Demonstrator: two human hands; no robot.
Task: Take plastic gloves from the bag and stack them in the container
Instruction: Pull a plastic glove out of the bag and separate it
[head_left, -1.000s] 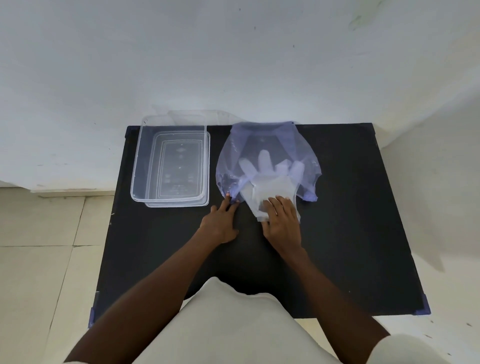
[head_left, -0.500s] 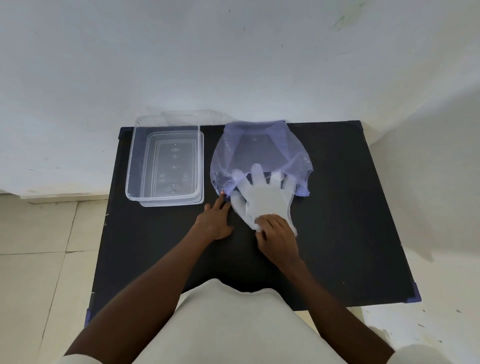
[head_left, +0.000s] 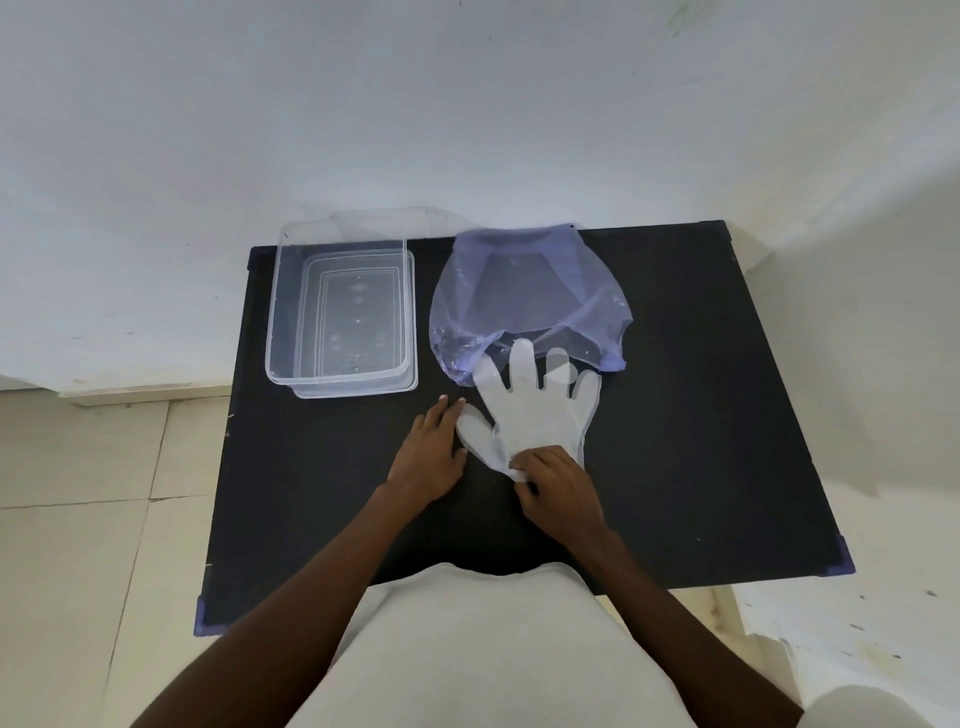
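Note:
A translucent white plastic glove (head_left: 530, 410) lies flat on the black table (head_left: 701, 415), its fingertips just at the mouth of a thin bluish plastic bag (head_left: 524, 291). My right hand (head_left: 558, 488) pinches the glove's cuff at its near edge. To the left of the glove's thumb, my left hand (head_left: 431, 452) rests flat on the table with its fingers stretched out and nothing in it. A clear rectangular container (head_left: 340, 306) stands at the table's far left, with nothing visible inside it.
A clear lid (head_left: 384, 223) lies partly under the container's far side, over the table's back edge. A white wall rises behind the table. Pale floor tiles (head_left: 93, 493) lie to the left. My light-coloured clothing (head_left: 467, 649) covers the table's near edge.
My right hand has drawn the glove toward me, almost fully out of the bag. My left hand has come off the bag's edge and shifted slightly nearer.

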